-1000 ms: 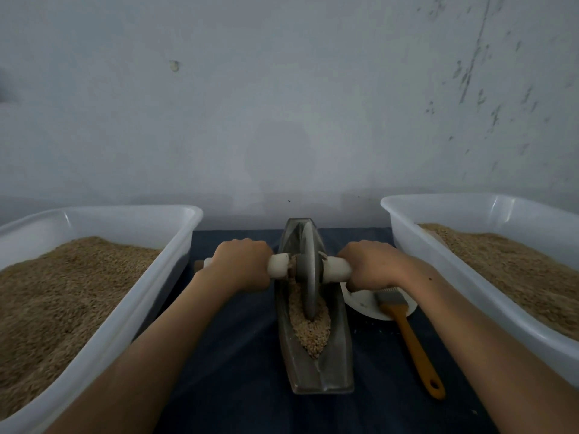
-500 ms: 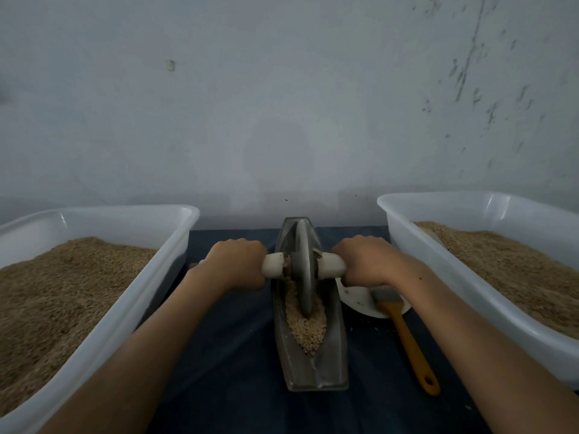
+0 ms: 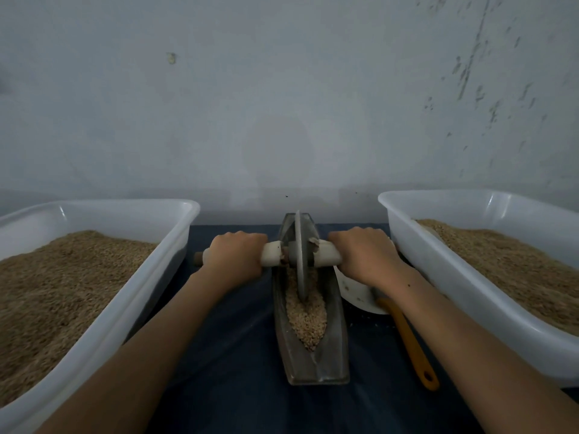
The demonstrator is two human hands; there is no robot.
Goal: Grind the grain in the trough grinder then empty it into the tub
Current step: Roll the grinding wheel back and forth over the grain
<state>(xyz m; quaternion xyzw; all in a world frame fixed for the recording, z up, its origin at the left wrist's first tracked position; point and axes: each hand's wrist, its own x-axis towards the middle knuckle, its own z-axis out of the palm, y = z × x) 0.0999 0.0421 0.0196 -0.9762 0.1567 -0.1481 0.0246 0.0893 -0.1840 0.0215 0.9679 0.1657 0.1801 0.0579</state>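
Both hands are wrapped around the pale axle handle that runs through the grinding wheel (image 3: pixel 301 258): the left hand (image 3: pixel 235 255) grips the stub on its side with fingers curled fully over, and the right hand (image 3: pixel 365 254) grips the opposite stub the same way, knuckles up. Between them the wheel stands upright on its edge in the far half of the trough grinder (image 3: pixel 310 308), a narrow boat-shaped metal channel lying lengthwise on the dark cloth (image 3: pixel 225 339). Grain (image 3: pixel 306 314) fills the groove from under the wheel toward the near end, and it reads as coarse, separate kernels, not meal, so I judge the grinding to be under way and not finished; emptying is wholly undone. Just to the right of the trough lie a small white dish (image 3: pixel 357 292) and a brush with an orange handle (image 3: pixel 410 343), partly hidden beneath the right forearm, likely for sweeping the groove out later. Further out sit two white plastic tubs, the left tub (image 3: pixel 150 277) and the right tub (image 3: pixel 432 261), each already heaped with brownish grain; which one receives the ground batch I cannot tell. A plain scuffed wall (image 3: pixel 282 104) backs everything.
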